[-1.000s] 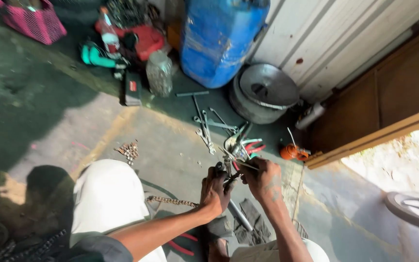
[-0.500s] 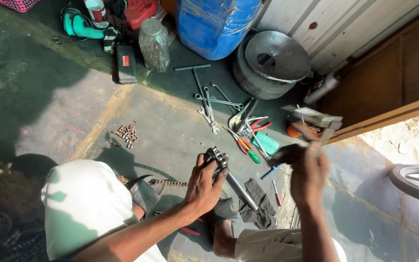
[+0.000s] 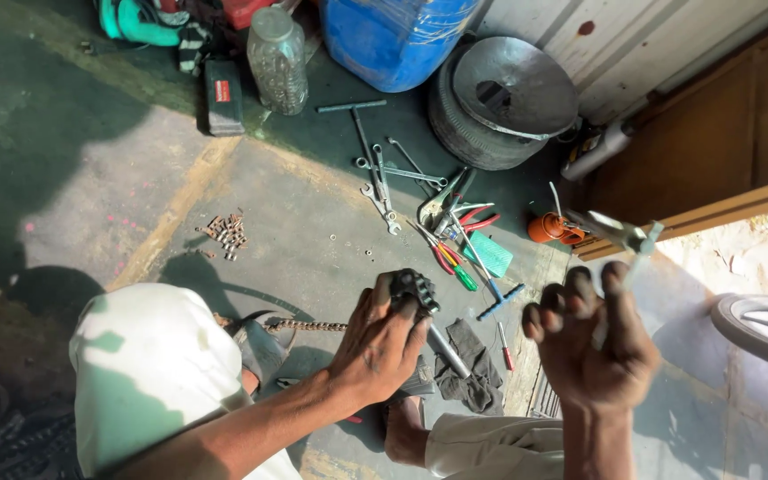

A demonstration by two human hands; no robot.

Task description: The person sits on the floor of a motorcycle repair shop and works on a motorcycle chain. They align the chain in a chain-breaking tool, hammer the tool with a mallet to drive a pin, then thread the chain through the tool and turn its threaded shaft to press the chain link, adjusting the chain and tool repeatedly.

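Our left hand (image 3: pixel 382 342) clamps a black, knobby metal part (image 3: pixel 415 292); our right hand (image 3: pixel 599 342) grips a raised hammer (image 3: pixel 620 236).

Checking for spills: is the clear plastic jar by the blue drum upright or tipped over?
Upright. The clear jar stands on its base on the floor, lid on top, beside the blue drum. No spill shows around it.

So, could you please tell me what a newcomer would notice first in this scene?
Probably the two hands in the foreground: the left hand grips a black metal part, while the right hand holds a hammer raised. Next, the spanners and pliers scattered on the concrete floor, below a blue barrel at the top.
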